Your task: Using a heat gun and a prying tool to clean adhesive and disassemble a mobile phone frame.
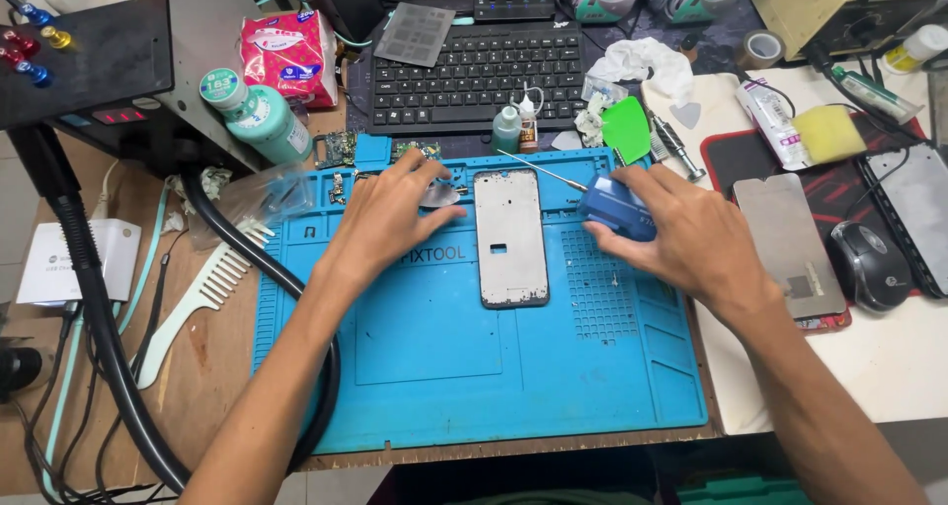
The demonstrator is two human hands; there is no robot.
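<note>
While a stripped grey metal phone frame (511, 238) lies flat near the far edge of the blue silicone repair mat (474, 367), both hands close in on it from either side. The frame looks already emptied: its rectangular shell is bare, with a small cut-out showing the mat beneath, and small green circuit boards (341, 150) sit at the mat's far left corner, apart from it. By this showing the teardown is well along, with the shell still to be cleaned or refitted.

The left hand (390, 209) rests palm down just left of the frame, fingers spread and lightly curled, fingertips on a thin silvery piece (439, 195) beside the frame's upper left corner. The right hand (681, 231) comes in from the right edge, wrist raised, fingers wrapped around a small dark-blue block-shaped tool (614, 209) just right of the frame; a thin metal rod (548, 172) slants past the frame's top right corner. A black keyboard (479, 71) stands beyond the mat's far edge, a black computer mouse (869, 265) well off to the right.
</note>
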